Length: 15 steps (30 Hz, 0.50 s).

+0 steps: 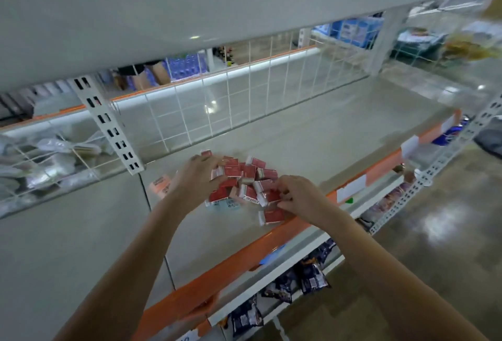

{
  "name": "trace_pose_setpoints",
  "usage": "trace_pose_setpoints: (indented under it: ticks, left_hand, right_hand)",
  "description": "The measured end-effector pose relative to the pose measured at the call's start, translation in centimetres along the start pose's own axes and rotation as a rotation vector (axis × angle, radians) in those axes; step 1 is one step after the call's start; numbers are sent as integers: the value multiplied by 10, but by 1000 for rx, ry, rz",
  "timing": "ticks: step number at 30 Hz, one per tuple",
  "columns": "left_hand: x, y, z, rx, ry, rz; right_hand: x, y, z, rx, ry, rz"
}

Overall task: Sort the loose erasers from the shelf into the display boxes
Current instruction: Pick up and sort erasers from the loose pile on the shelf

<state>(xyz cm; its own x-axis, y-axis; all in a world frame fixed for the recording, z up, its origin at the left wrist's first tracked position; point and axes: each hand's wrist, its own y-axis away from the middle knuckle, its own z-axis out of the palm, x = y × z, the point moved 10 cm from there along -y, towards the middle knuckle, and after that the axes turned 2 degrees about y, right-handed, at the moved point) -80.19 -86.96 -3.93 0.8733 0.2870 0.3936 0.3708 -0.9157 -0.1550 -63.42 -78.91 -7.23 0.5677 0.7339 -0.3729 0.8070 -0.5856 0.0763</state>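
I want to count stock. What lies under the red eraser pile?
Under the red eraser pile, a pale blue pack shows at its near-left edge on the shelf. The rest beneath is covered.

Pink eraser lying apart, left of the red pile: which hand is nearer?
Left. The left hand rests on the pile's left side, just right of the pink eraser; the right hand is across the pile.

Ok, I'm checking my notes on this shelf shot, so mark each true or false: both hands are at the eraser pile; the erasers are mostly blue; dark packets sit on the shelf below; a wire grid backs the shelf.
1. Both the left hand and right hand are at the pile of erasers: true.
2. Erasers mostly blue: false, mostly red.
3. Dark packets on the lower shelf: true.
4. Wire grid behind the shelf: true.
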Motion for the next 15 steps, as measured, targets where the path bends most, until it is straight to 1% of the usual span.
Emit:
trace_pose_setpoints:
  ticks: [6, 9, 12, 14, 15]
  left_hand:
    - [-3, 32, -11, 141, 120, -156]
    - [-5, 41, -6, 173, 179, -206]
    - [-1, 47, -4, 228, 250, -201]
    - [0, 51, -1, 238, 282, -206]
    - [1, 53, 0, 245, 292, -205]
  right_hand:
    - [-5, -13, 8, -29, 19, -131]
    - [-14, -11, 7, -27, 181, -295]
    - [-29, -3, 5, 21, 297, -450]
    - [-34, 1, -1, 97, 261, -520]
    - [-31, 1, -2, 110, 218, -540]
